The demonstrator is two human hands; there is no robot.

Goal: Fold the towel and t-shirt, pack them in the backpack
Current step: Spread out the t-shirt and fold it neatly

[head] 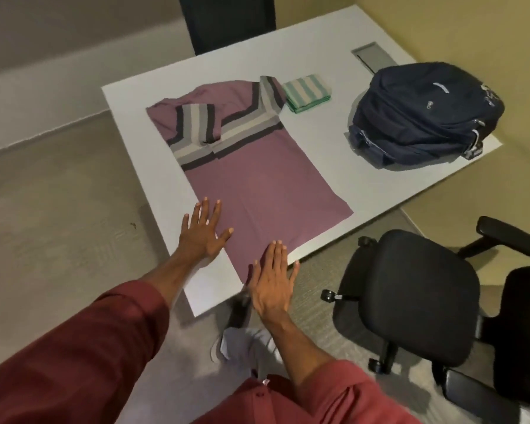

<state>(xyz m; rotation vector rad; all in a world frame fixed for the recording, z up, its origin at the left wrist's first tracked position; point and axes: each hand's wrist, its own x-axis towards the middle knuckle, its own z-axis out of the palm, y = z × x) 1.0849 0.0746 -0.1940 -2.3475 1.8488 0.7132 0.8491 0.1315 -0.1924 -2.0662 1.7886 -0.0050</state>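
Observed purple t-shirt spread flat on white table, running from the near edge toward the far side, collar end away. Noted grey, cream and dark bands across the chest, 1 striped sleeve folded in over them, the other pointing toward the towel. Found left hand palm down at the near-left hem of the t-shirt, fingers straight and spread apart, thumb out over the cloth. Found right hand palm down at the near hem corner by the table edge, 4 fingers straight and pressed together, thumb held out to the side. Logged towel, green-and-white striped, folded into a small stack on the table just beside the far sleeve; touching or apart, cannot tell. Logged dark blue backpack lying on the far right part of the table, well apart from t-shirt and towel; zip state unclear. Noted grey recessed hatch in the table beyond the backpack. Noted black office chair on the carpet right of the table, 1 more dark chair at the far side. Red sleeves on both forearms.
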